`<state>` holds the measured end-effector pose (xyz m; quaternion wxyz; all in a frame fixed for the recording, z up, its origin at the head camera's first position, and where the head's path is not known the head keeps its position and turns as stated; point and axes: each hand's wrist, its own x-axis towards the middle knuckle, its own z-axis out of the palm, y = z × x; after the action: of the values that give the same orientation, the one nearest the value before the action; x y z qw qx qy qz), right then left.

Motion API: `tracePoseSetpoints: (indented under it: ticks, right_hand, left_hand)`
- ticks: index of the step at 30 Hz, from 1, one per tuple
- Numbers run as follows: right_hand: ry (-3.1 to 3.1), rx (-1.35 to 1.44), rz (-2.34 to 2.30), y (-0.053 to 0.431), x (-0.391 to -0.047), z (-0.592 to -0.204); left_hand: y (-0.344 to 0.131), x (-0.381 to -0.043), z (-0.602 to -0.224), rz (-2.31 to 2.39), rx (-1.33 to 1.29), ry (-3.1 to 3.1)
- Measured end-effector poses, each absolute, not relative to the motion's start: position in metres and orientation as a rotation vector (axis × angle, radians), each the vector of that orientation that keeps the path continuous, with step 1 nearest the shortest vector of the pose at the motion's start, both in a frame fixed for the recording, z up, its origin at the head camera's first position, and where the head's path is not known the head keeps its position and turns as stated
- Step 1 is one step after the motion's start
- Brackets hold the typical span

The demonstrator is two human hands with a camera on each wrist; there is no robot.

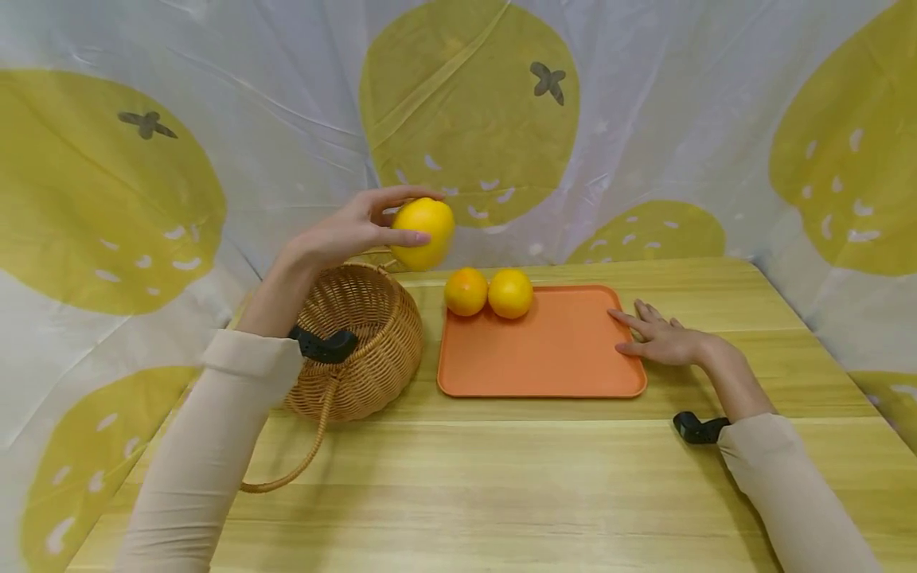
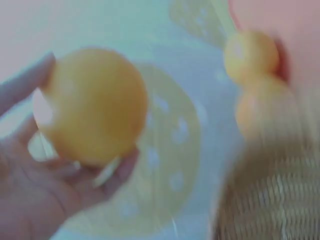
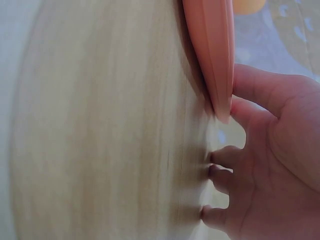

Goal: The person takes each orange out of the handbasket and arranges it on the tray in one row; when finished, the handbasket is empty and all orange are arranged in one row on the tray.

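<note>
An orange (image 1: 427, 231) is held in the air by my left hand (image 1: 347, 227), above and behind the wicker basket (image 1: 390, 362). In the left wrist view the fingers curl round this orange (image 2: 95, 105), with the basket blurred at lower right. Two more oranges (image 1: 466, 292) (image 1: 511, 294) sit side by side at the far left corner of the orange-coloured tray (image 1: 552, 358). At the tray's right edge rests my right hand (image 1: 669, 342), fingers spread. The right wrist view shows its thumb and index finger touching the tray rim (image 3: 215, 45), other fingertips on the table.
The wooden table (image 1: 516, 485) runs to a cloth backdrop (image 1: 286, 79) printed with large yellow fruit. The basket's handle (image 1: 301, 465) hangs down onto the table in front. Black wrist devices (image 1: 325, 346) (image 1: 698, 428) sit by both cuffs. The basket's inside is partly hidden by the left arm.
</note>
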<state>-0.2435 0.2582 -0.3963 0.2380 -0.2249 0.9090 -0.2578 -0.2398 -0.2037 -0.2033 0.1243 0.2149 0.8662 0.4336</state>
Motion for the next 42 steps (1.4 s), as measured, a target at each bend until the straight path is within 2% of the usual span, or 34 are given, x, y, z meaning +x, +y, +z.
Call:
tracePoseSetpoints:
  ticks: [10,17,24,28,33,42]
  right_hand:
    - [2.478,-0.611,-0.708,0.258,-0.243,-0.393]
    - [2.483,-0.613,-0.704,0.255,-0.243,-0.394]
    - [2.486,-0.609,-0.734,0.259,-0.246,-0.403]
    - [2.486,-0.58,-0.727,0.257,-0.245,-0.403]
    - [2.485,-0.581,-0.737,0.255,-0.244,-0.401]
    - [2.501,-0.618,-0.739,0.258,-0.242,-0.4]
  left_hand:
    - [-0.096,-0.247,-0.218,1.364,0.629,2.563]
    - [-0.047,-0.254,-0.267,1.412,0.772,2.497]
    - [-0.003,-0.257,-0.321,1.396,0.733,2.496]
    - [0.017,-0.26,-0.342,1.299,0.719,2.584]
    - [0.033,-0.262,-0.361,1.184,0.58,2.738]
    - [0.032,-0.26,-0.381,1.102,0.494,2.803]
